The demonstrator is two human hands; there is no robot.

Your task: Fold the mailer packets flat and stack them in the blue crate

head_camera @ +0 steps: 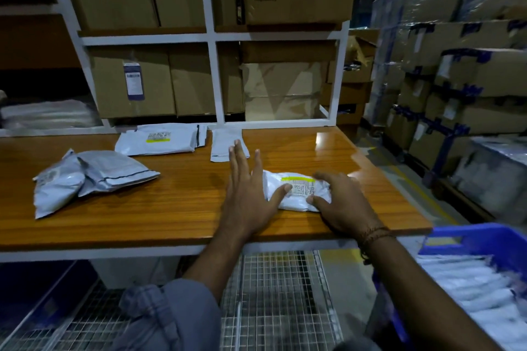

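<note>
white mailer packet (296,192) on table (142,222) near front edge, left of blue crate (482,239) | left hand (248,194) flat, fingers spread, thumb pressing packet | right hand (339,202) curled, gripping packet's far end | risk: bulky fold springs open on release; slick film slides off edge

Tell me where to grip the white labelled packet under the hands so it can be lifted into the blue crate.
Grip the white labelled packet by its right short end, coming from the right, where the right hand already curls over it. It lies flat and folded, long side across the table, and the blue crate sits on that side.
</note>
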